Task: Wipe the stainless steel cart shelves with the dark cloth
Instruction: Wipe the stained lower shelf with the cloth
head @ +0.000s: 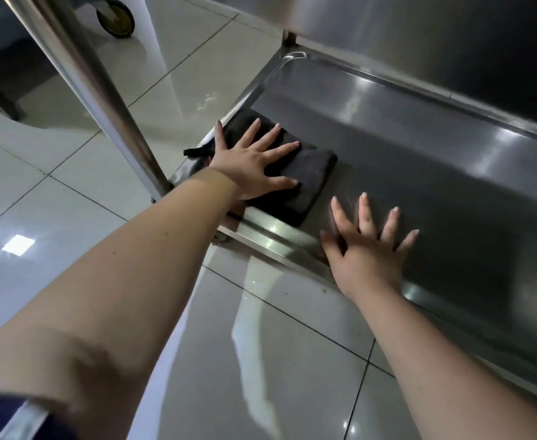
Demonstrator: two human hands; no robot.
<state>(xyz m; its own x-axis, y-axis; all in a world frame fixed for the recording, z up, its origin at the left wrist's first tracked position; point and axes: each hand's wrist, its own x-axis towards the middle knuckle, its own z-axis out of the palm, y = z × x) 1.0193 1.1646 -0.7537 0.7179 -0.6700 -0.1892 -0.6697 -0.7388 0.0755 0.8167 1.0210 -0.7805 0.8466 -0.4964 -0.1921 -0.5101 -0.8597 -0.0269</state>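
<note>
A folded dark cloth [308, 179] lies flat at the left end of the bottom shelf [435, 173] of the stainless steel cart. My left hand [254, 160] presses down on the cloth with its fingers spread and straight. To the right of the cloth, my right hand [369, 246] rests flat on the bare steel near the shelf's front rim, fingers spread. A small loop of the cloth [197, 151] sticks out past the shelf's left edge.
A thick steel cart leg [102, 96] rises just left of my left hand. The shelf above [451, 33] overhangs the bottom shelf at the upper right. Glossy grey floor tiles [261, 344] lie below and to the left. A caster wheel [116, 15] stands at the far upper left.
</note>
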